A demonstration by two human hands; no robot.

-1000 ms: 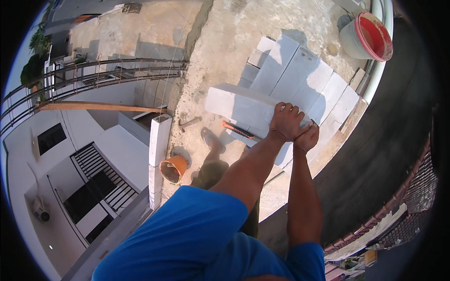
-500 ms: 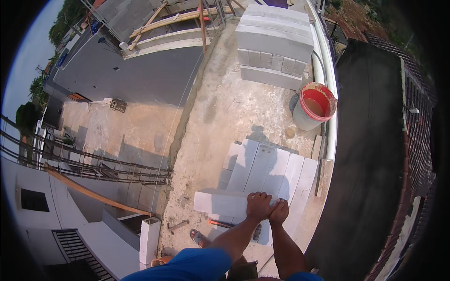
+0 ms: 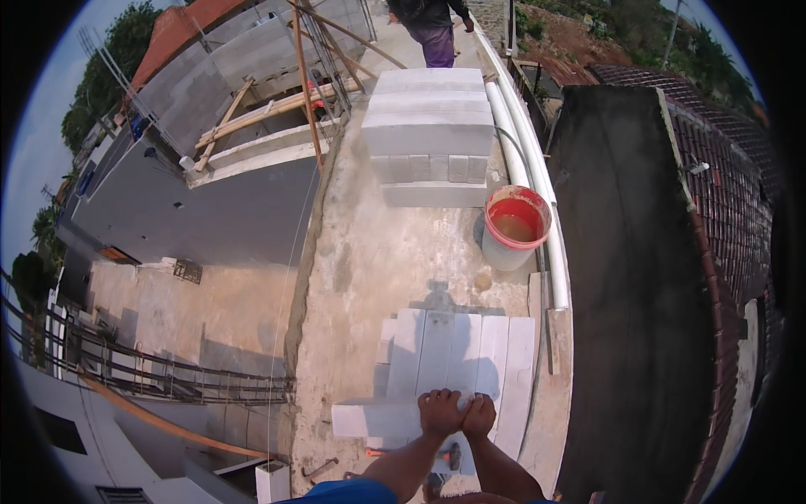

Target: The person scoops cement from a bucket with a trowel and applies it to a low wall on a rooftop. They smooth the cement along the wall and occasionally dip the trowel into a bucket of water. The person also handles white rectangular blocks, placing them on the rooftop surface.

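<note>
A long pale lightweight concrete block lies crosswise over a flat group of similar blocks. My left hand is closed over its right end, fingers bent across the upper edge. Right beside it, almost touching, my right hand is closed at the same end. The undersides of both hands and the thumbs are hidden. Below the block, partly behind my left forearm, lies a tool with an orange handle. My shadow falls across the flat blocks.
A red-rimmed bucket holding murky liquid stands ahead on the right, beside white pipes. Beyond it is a block stack, with a person in purple trousers behind. The slab's left edge drops to a lower level.
The view has tilted upward, bringing the person beyond the stack into sight and shifting the scene lower and leftward. Both hands stay closed on the block's right end.
</note>
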